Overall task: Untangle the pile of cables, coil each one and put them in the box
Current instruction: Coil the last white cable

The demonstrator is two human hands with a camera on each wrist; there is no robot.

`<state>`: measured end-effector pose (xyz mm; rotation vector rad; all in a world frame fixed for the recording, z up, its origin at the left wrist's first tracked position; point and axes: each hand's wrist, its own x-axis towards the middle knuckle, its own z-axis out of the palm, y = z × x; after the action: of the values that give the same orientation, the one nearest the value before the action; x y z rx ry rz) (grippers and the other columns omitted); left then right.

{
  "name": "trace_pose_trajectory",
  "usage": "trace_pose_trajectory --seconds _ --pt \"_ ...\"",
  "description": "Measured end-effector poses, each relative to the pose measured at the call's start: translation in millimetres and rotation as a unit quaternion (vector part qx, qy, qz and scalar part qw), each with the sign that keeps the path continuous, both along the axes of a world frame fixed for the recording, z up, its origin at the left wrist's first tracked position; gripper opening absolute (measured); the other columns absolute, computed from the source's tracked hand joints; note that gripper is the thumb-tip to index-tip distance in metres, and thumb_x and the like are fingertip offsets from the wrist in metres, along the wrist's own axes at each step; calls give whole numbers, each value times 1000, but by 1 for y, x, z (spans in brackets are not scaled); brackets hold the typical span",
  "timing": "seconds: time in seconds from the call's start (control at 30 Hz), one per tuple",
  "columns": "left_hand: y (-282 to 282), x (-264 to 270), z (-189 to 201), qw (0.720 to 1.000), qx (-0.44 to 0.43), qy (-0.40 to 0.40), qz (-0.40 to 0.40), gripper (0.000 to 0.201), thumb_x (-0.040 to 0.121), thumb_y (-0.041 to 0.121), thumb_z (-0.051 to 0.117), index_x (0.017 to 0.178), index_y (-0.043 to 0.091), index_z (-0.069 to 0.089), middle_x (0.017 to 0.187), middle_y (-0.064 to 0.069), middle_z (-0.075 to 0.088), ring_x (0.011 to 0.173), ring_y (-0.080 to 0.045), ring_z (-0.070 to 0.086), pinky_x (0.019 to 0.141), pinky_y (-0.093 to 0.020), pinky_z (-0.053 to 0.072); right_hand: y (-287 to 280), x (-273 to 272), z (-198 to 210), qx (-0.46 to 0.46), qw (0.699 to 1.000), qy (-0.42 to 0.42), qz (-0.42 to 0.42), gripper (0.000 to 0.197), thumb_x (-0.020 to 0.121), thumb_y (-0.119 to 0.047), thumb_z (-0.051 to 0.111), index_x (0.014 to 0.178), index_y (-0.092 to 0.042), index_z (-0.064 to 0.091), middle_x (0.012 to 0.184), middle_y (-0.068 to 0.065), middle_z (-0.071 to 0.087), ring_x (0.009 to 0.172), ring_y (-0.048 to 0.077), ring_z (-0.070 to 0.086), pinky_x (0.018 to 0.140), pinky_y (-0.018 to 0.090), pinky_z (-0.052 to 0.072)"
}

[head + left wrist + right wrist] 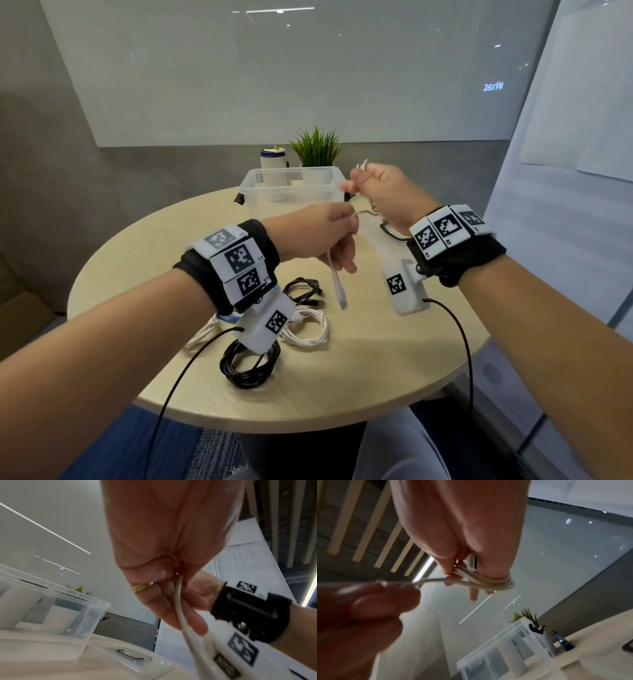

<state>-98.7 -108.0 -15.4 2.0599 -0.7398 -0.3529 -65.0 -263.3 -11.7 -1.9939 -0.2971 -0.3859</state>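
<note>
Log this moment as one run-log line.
step: coiling | right hand: holds white cable loops | left hand: grips its free end | box: no cables seen inside

The head camera looks forward and down from above both forearms onto a round table (376, 370), with a clear box (291, 186) at its far side and a wall behind.

The left wrist camera sits very close under the left hand (164, 555), looking up along the palm toward ceiling and wall; the box (56, 608) appears low at left.

The right wrist camera sits equally close under the right hand (462, 531), tilted upward; the box (505, 649) lies low at right.

All three views share the box, a plant (317, 145) and the white cable (337, 281) stretched between the hands.
</note>
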Motion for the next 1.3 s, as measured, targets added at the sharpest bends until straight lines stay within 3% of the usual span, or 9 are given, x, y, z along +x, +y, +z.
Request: trace_pose_trajectory --seconds 0.07,0.17,0.5,0.63,0.73,0.97,1.07,1.17,1.3 --pt "2 5 5 997 -16 -62 48 25 103 18 29 82 14 42 64 -4 55 57 -17 65 54 -27 51 1 -1 -3 -1 999 15 30 31 101 -29 44 74 -16 53 61 -2 59 51 4 54 54 24 40" --pt "9 17 10 974 11 -186 129 25 102 19 35 80 19 46 63 1 45 50 -12 48 45 -17 39 5 -8 -3 80 989 77 97 33 103 -26 39 76 -10 50 42 -5 42 38 10 45 58 29 49" --pt "17 18 9 964 10 -238 121 42 100 43 32 98 10 57 63 9 42 54 -2 40 52 -20 32 16 -24 6 243 928 160 232 42 100 -39 37 67 -14 36 49 -4 26 39 8 29 46 26 45" --pt "17 27 8 953 14 -262 150 41 100 43 33 81 12 51 61 5 42 54 -10 39 52 -26 31 19 -20 3 201 950 126 204 37 101 -33 40 72 -10 48 52 -1 38 44 12 42 55 31 53" --pt "22 31 4 943 22 -284 173 48 100 45 34 94 5 60 73 -7 57 68 -21 50 62 -34 39 15 -17 0 132 973 77 172 21 97 -22 52 87 -7 63 59 3 55 54 15 58 62 37 56" --pt "23 30 -1 956 17 -227 183 37 100 40 37 87 9 52 60 2 40 53 -13 36 48 -26 30 20 -12 -5 -86 995 -3 43 29 97 -21 53 73 -8 65 64 4 62 57 16 61 69 39 59" --pt "28 29 -2 973 -49 -138 180 24 102 27 35 95 12 52 65 -1 40 56 -15 36 50 -27 35 17 -7 -5 -87 996 -9 8 31 97 -18 52 82 5 65 62 10 60 55 21 63 67 44 60" --pt "34 29 1 966 0 -175 192 15 101 17 37 98 12 51 71 1 48 58 -12 45 39 -11 36 14 -4 -8 -61 998 0 -12 27 96 -16 53 89 6 67 61 8 58 49 16 60 65 43 60" --pt "42 33 4 960 81 -211 165 5 93 11 55 90 13 59 74 4 61 63 -9 57 52 -12 42 17 -8 -7 39 998 49 15 18 96 -11 53 88 -1 66 61 6 54 42 11 55 56 35 59"
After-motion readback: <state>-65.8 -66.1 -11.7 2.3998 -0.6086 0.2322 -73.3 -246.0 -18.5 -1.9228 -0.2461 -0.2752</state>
